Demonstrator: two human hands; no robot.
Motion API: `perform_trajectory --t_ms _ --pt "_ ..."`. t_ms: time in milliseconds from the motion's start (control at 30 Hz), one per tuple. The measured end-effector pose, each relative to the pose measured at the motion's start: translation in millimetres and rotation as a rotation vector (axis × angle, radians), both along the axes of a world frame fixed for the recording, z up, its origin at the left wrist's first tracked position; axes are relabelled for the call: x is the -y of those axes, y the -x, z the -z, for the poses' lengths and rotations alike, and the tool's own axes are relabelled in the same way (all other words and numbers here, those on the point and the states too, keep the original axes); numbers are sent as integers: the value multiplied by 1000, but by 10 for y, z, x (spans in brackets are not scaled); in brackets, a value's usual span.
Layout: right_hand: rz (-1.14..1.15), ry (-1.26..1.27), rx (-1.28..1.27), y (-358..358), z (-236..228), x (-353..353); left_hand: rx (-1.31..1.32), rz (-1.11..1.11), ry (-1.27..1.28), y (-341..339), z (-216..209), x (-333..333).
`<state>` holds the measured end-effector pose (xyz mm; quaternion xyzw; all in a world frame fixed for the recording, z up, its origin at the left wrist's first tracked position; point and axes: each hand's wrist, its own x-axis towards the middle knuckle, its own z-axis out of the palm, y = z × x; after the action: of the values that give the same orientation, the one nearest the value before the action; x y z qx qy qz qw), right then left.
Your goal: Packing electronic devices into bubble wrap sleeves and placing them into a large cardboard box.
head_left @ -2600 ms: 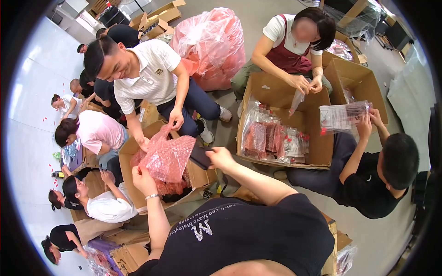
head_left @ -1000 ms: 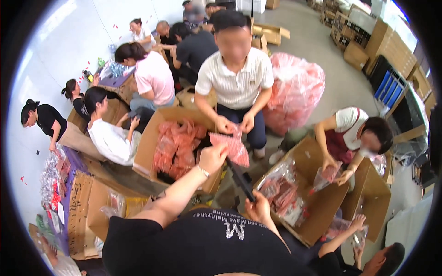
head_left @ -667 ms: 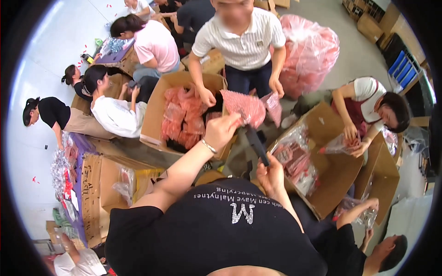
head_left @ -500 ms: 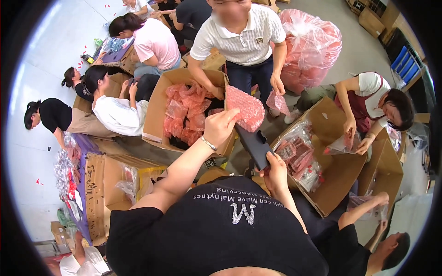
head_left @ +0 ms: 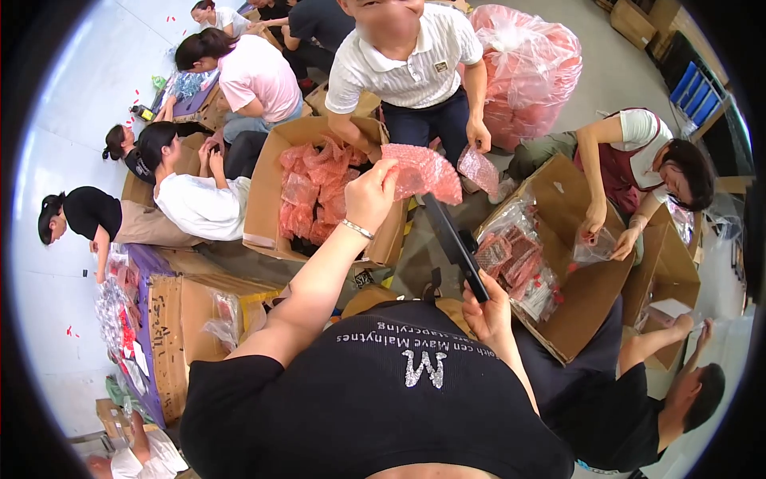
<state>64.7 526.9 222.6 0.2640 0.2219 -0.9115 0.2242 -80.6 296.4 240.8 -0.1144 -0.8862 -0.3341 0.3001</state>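
Raised in front of me, my left hand (head_left: 372,194) pinches one end of a pink bubble-wrap bag (head_left: 423,171), which stretches out to the right. My right hand (head_left: 487,310) grips the near end of a long, flat black object (head_left: 453,243) with a raised bit along its side; its exact kind is unclear. The far end of this black object lies just under the bag's hanging edge, and I cannot tell whether they touch. Beyond my left hand is a cardboard box (head_left: 261,209) of pink bubble-wrap pieces (head_left: 317,188).
A person opposite (head_left: 407,64) holds another bubble-wrap bag (head_left: 479,169). On the right, a cardboard box (head_left: 581,311) contains wrapped packages (head_left: 519,263), with a person in a dark red apron (head_left: 638,148) beside it. A big sack of pink material (head_left: 527,72) stands behind. More people sit at left.
The bubble-wrap bag has swung up to a flatter position in my left hand. My right hand has shifted slightly right and lower, turning the black object more edge-on.
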Motion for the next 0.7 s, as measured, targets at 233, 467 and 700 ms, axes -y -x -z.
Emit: perform_trajectory --t_ms 233,467,700 --pt "-73 16 -120 -81 -241 58 43 77 3 41 -1 -108" --pt "34 350 153 128 96 145 142 163 -92 17 -88 -184" --pt "37 -321 -152 11 13 216 -53 401 101 -254 27 -302"
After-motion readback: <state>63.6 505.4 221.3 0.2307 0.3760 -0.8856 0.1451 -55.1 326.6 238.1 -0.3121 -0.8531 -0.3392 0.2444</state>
